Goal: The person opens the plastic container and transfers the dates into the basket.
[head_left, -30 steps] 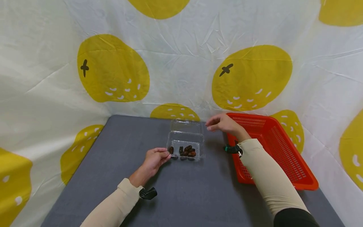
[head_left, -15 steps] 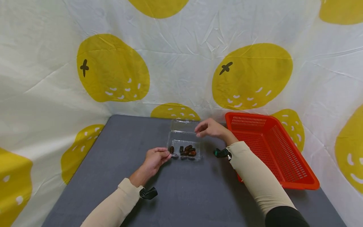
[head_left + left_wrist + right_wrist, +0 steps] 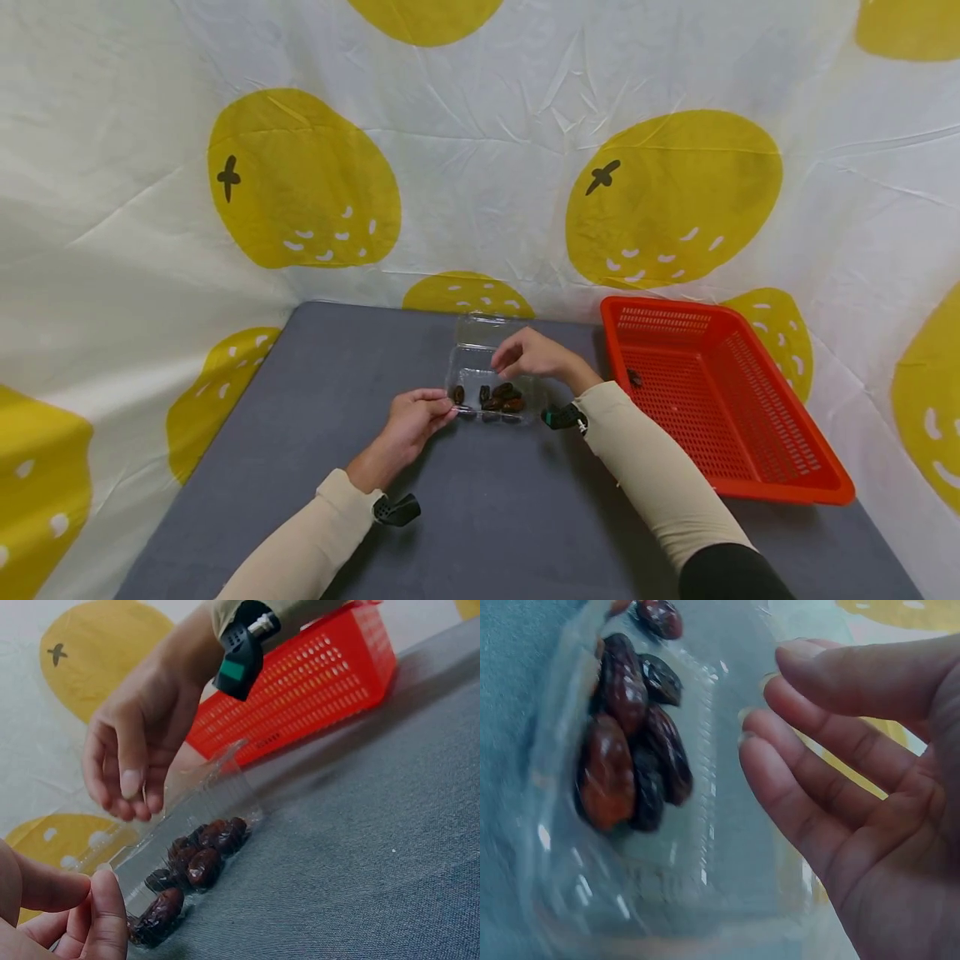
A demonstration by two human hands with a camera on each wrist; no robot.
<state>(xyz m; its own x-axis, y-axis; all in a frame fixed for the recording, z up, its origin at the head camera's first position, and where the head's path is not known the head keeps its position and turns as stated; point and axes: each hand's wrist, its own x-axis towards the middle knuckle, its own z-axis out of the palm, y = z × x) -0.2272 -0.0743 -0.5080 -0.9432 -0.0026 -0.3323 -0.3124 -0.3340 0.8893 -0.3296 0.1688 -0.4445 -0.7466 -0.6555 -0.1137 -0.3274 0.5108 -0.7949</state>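
Observation:
A clear plastic clamshell box [image 3: 531,392] with its lid raised lies on the table, several dark brown dates [image 3: 607,772] gathered along its near side. My left hand [image 3: 415,421] pinches the box's near left corner between thumb and fingers, as the left wrist view also shows of the left hand [image 3: 75,911]. Above the box hovers my right hand [image 3: 536,353], its fingers loosely bent and pointing down at the dates. Seen from the right wrist, the right hand [image 3: 855,757] has nothing between thumb and fingertips, which stand apart from the dates.
To the right stands a red perforated plastic basket [image 3: 750,492], with a small dark date-like item [image 3: 635,377] inside near its left wall. Grey cloth covers the table [image 3: 480,517]. A white sheet with yellow fruit prints [image 3: 480,192] hangs behind.
My right hand has moved left and slightly down, from beside the basket to over the box. That uncovers the dark item in the basket. My left hand stays at the box's corner.

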